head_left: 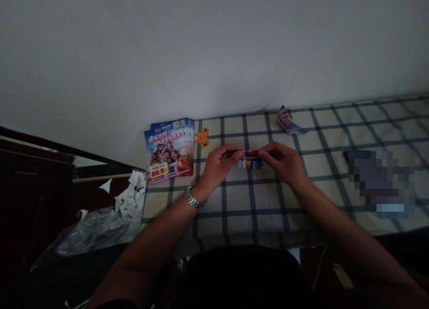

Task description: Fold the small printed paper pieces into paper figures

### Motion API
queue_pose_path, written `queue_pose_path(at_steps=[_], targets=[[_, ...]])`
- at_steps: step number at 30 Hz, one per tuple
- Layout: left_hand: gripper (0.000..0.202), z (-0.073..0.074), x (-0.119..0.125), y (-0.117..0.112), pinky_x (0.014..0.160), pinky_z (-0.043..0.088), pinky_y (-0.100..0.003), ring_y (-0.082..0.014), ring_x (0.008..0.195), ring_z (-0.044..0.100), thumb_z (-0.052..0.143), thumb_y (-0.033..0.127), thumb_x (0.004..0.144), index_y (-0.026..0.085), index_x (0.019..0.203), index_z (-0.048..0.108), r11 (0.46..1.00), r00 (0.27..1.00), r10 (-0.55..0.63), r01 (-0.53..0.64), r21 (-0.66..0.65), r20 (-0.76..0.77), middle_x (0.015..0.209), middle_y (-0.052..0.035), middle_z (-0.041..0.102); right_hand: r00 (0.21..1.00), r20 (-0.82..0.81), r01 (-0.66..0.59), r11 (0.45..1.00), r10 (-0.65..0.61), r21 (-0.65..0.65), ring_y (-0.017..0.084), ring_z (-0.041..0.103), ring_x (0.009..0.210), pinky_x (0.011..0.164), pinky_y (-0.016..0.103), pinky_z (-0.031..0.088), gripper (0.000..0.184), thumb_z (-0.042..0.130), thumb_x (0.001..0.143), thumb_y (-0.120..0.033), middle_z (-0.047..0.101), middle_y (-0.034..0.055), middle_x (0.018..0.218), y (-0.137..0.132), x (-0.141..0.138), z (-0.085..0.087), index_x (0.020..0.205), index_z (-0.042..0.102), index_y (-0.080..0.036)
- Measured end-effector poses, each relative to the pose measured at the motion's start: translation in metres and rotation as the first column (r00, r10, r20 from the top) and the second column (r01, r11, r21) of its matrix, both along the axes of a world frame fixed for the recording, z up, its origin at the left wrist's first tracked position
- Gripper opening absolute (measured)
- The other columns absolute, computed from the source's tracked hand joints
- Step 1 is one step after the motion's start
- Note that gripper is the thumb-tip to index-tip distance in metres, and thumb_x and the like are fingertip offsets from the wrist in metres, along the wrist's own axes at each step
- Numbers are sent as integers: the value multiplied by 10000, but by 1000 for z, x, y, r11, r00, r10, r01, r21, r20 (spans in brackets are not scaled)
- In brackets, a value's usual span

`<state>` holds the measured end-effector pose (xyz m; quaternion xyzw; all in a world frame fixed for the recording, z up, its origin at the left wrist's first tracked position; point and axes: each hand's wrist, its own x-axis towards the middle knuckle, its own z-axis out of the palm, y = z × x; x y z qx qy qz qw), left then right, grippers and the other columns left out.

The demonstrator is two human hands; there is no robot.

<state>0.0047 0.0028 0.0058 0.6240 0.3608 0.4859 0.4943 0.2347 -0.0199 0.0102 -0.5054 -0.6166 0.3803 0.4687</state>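
A small folded piece of printed paper (250, 162), red along its upper edge and blue and white below, is held between both hands over the checked cloth. My left hand (223, 164), with a metal watch on the wrist, pinches its left end between thumb and fingers. At the right end, my right hand (279, 161) grips it the same way. A stack of printed flyers (170, 152) lies to the left of my left hand. Beyond my right hand rests a crumpled printed paper (287, 121). The fingers partly cover the folded paper.
The checked tablecloth (214, 210) covers a surface that meets a pale wall (214, 50) at the back. A small bear figure (201, 137) shows beside the flyers. A blurred-out dark object (375, 179) lies at right. Clear plastic (94, 228) and torn white paper (130, 202) are at lower left.
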Motion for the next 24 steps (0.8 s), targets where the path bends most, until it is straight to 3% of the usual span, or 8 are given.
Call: queue_pose_path(at_steps=[13,24], targets=[[233,6,-1,-2,824,586,-286,-167,884,731,756,414,944,185,985,773,998,1000,17,-17,-58,-6,957,-56,789,1000,22,-5,999,5,43,197,732,743,669,314,571,239,753,934,-476,790,31,855,-1,0,2,938,775,-238],[203,4,1,-4,875,596,-303,-161,931,730,811,369,902,199,992,747,997,995,18,-11,-71,94,1001,-53,774,1000,16,-2,994,1,114,212,767,816,729,331,618,224,743,948,-466,811,46,919,-3,0,4,969,784,-247]])
